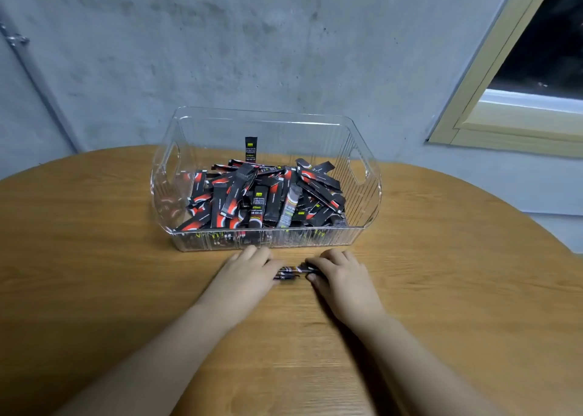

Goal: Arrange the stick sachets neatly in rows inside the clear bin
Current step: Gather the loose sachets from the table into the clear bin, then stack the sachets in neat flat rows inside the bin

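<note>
On the round wooden table [441,258] by a grey wall [220,52], hands pinching a sachet bundle [291,272].

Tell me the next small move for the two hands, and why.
Probably square the small bundle on the table: left hand and right hand each hold an end, in front of the bin, and its sachets look uneven. The pile inside is jumbled.

Two bare forearms are seen, with no sleeves reaching into view. The left hand [249,269] and the right hand [339,273] are uncovered: no gloves, rings, watches or bands can be made out. The fingers are blurred, so nails and finer marks cannot be told.
</note>
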The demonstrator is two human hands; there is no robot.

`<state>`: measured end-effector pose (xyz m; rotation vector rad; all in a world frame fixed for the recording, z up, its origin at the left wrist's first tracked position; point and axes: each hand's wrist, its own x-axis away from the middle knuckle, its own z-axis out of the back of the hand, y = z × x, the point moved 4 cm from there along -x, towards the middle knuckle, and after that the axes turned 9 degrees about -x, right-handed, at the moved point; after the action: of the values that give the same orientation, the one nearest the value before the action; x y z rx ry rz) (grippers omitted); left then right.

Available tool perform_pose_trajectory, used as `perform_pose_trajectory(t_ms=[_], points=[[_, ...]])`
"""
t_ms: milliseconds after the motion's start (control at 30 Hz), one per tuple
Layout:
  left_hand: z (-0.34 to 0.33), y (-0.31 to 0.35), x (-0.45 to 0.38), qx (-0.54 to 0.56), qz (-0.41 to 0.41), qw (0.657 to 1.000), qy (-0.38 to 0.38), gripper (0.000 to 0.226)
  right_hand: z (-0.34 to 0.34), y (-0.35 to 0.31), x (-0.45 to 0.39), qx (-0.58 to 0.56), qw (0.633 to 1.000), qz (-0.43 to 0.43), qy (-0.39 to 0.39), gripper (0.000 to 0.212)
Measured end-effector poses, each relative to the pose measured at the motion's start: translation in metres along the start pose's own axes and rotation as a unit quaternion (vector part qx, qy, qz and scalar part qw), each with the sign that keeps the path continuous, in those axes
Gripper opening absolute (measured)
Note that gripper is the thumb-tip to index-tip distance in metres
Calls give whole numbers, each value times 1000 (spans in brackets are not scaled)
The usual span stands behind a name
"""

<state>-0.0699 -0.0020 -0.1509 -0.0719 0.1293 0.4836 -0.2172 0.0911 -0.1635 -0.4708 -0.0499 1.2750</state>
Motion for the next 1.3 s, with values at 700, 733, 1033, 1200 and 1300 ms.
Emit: perform_pose_trajectory(t_ms=[700, 733, 1033, 1200, 1300], points=[[38, -77, 1, -35, 227, 967, -109, 56, 38, -18, -59, 64, 987, -116, -88, 53], [39, -75, 3, -40, 228, 966, -117, 55, 39, -19, -54, 71, 987, -112, -88, 52], [50, -44, 50, -36, 208, 972, -99, 54, 49, -35, -3, 101, 985, -103, -92, 51], [56, -23, 88, -22, 201, 976, -85, 55, 58, -50, 40, 92, 985, -110, -101, 52], [59, -13, 112, -7, 194, 978, -76, 64, 67, -60, 64, 75, 980, -144, -113, 50]])
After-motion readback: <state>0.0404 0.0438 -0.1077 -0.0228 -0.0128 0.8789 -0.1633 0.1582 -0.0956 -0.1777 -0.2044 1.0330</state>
